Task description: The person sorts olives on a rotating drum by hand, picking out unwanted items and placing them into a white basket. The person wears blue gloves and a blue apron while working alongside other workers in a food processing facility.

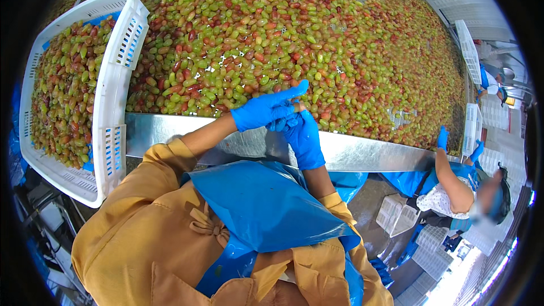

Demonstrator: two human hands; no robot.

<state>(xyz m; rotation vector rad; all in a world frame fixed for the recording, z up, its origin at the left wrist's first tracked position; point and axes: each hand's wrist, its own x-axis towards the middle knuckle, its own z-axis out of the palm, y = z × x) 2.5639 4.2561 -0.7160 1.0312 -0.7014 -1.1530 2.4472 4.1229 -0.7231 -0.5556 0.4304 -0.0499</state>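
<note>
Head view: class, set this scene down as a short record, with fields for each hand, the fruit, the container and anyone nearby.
Left hand: blue-gloved, touching the right hand
Right hand: blue-gloved; whether anything is pinched between the hands is unclear
Fruit: loose red and green grapes, spread beyond the metal rim
Container: white slotted plastic crate, filled with grapes, at the left
Nearby: co-worker at the right, blue-gloved

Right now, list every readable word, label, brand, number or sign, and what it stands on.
None can be read.
Left glove, right glove, blue apron, near white crate, metal rim: no readable lettering.
Stacked background crates, small yellow patch at far right: too small and blurred to read.
</note>
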